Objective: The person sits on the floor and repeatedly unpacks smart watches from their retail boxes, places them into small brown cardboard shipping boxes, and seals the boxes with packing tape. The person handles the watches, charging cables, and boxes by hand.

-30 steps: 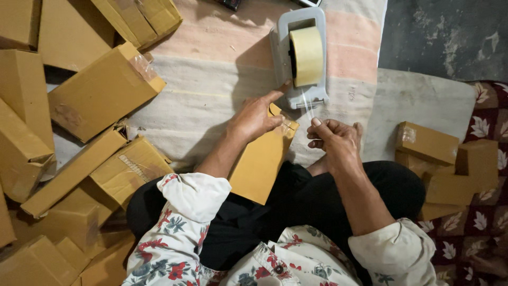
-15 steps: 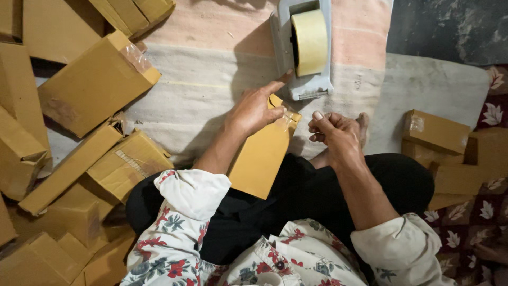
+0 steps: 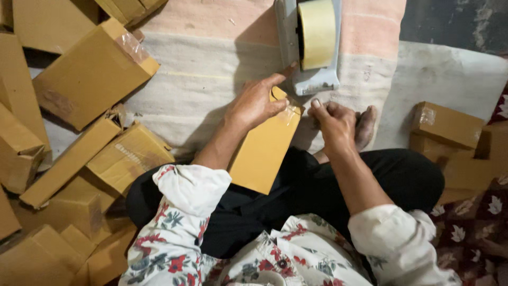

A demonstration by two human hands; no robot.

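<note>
On the lap, left hand [image 3: 257,101] still clamping flat brown box [image 3: 264,148], right hand [image 3: 332,121] now curled shut beside it, off the tape

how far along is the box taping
Done: taped boxes stacked on the person's right. In hand: the left hand holds a flat box while the right hand presses clear tape at its end, by the dispenser. Left: a pile of boxes on the other side.

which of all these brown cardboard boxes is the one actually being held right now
The flat box resting across the lap: the left hand grips its top end beside the tape dispenser. The other boxes lie untouched on the floor.
</note>
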